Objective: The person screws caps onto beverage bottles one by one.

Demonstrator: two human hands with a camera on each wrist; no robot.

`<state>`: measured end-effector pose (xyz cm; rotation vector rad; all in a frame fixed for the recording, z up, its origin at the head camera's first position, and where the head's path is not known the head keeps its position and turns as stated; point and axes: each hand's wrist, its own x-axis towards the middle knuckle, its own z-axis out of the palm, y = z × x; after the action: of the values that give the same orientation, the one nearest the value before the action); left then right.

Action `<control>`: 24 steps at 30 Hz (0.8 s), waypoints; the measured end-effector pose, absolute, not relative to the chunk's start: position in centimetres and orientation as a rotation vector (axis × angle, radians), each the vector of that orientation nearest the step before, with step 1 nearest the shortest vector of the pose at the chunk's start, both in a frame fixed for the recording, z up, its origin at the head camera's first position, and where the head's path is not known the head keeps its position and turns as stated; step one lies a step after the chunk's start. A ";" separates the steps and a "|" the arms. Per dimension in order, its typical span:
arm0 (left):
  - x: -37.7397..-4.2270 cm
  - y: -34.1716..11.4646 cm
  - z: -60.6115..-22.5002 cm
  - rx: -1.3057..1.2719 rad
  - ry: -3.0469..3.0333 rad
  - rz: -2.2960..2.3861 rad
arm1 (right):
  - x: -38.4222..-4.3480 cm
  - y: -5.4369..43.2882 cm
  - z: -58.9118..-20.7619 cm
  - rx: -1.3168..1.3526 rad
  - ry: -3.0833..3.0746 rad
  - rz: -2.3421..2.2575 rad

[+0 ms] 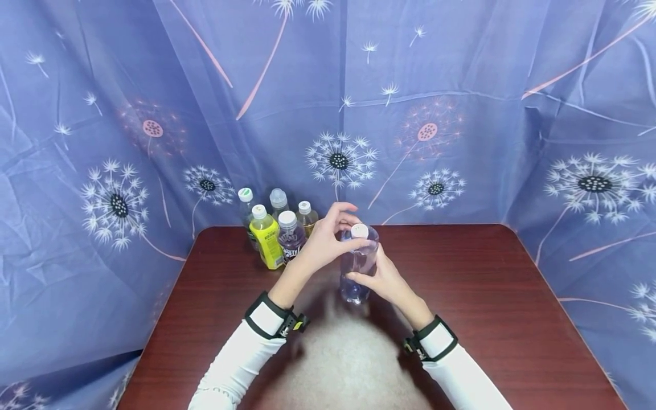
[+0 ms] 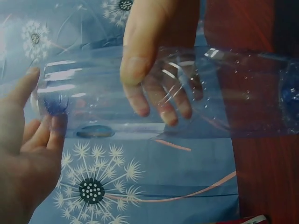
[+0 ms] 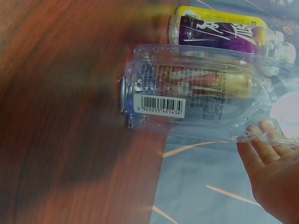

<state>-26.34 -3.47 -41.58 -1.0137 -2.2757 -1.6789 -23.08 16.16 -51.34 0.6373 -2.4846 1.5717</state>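
Observation:
A clear, bluish plastic bottle (image 1: 353, 293) with a white cap (image 1: 360, 230) stands tilted slightly on the table between both hands. My left hand (image 1: 328, 239) curls round its top, thumb crossing in front near the cap and fingers arched behind. Lower down, my right hand (image 1: 388, 279) grips the bottle's side; through the plastic, its fingers show behind the wall in the left wrist view. Printed text and a barcode (image 3: 161, 106) face the right wrist camera. At the right edge of that view, the bottle's top is washed out by glare.
Several capped bottles stand grouped at the back left: a yellow-labelled bottle (image 1: 267, 242), a purple-labelled bottle (image 1: 291, 238), and others behind, including an amber one (image 1: 307, 217). The reddish-brown table (image 1: 461, 285) meets a blue dandelion-print curtain (image 1: 389, 68) behind and at the sides.

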 end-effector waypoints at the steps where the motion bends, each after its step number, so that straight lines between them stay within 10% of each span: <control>1: -26.3 -3.4 -41.7 -0.986 -2.269 -1.683 | -23.1 16.1 -51.3 0.638 -2.486 1.579; 24: -26.4 -3.8 -41.5 -1.040 -2.327 -1.750 | -22.3 15.9 -49.1 0.749 -2.437 1.636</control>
<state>-26.40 -3.78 -41.48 -1.0398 -2.3267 -1.7497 -22.35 15.92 -49.10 0.7486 -2.4367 1.6355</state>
